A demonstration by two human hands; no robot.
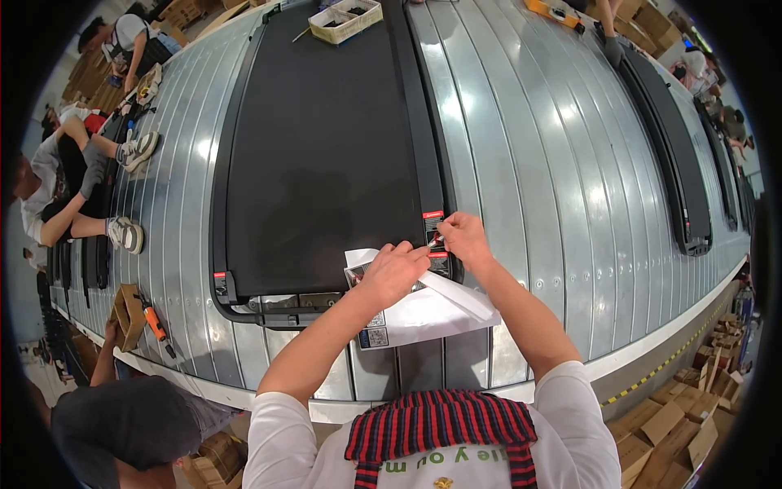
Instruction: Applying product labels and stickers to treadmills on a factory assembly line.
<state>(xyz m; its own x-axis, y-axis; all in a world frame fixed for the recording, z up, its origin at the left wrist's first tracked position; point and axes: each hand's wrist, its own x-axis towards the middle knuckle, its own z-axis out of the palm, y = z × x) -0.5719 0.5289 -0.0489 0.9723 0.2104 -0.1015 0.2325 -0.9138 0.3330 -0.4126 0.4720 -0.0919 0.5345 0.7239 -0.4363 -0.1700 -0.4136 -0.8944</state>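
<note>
My left hand (395, 270) lies across white label sheets (440, 314) at the near right corner of a large black panel (326, 155). Its fingers are closed, and their tips meet a small white-and-red sticker (435, 242). From the right, my right hand (465, 239) pinches the same sticker between thumb and finger. Next to the fingertips, a red-and-black label (432, 218) is stuck on the panel's side rail. Another small label (220, 281) sits at the panel's near left corner. Part of the sheets is hidden under my left hand and forearm.
A white tray of small black parts (346, 20) stands on the panel's far end. An orange power tool (159, 330) lies on the slatted metal table (521, 163) at left, beside a cardboard box held by another person. More black panels (664, 155) lie at right. Several co-workers surround the table.
</note>
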